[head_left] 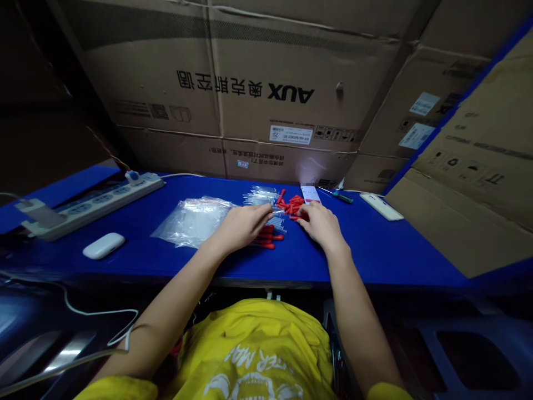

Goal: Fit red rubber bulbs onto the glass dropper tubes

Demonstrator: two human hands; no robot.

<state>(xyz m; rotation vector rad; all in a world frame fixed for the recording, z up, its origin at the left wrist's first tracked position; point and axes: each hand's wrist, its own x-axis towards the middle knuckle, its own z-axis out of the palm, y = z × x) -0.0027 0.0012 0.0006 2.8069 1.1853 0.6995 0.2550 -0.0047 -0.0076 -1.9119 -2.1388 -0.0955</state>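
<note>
My left hand is closed in a pinch above the thin clear glass tubes; a clear tube end seems to show at its fingertips. Several glass droppers with red rubber bulbs lie partly hidden under this hand. To its right, my right hand has thumb and forefinger closed around a small red rubber bulb, just at the edge of a loose heap of red bulbs. Left of the tubes lies a clear plastic bag.
A white power strip and a white oval case are on the left of the blue table. A white card, a screwdriver and a white phone-like slab lie at the back right. Cardboard walls enclose the back.
</note>
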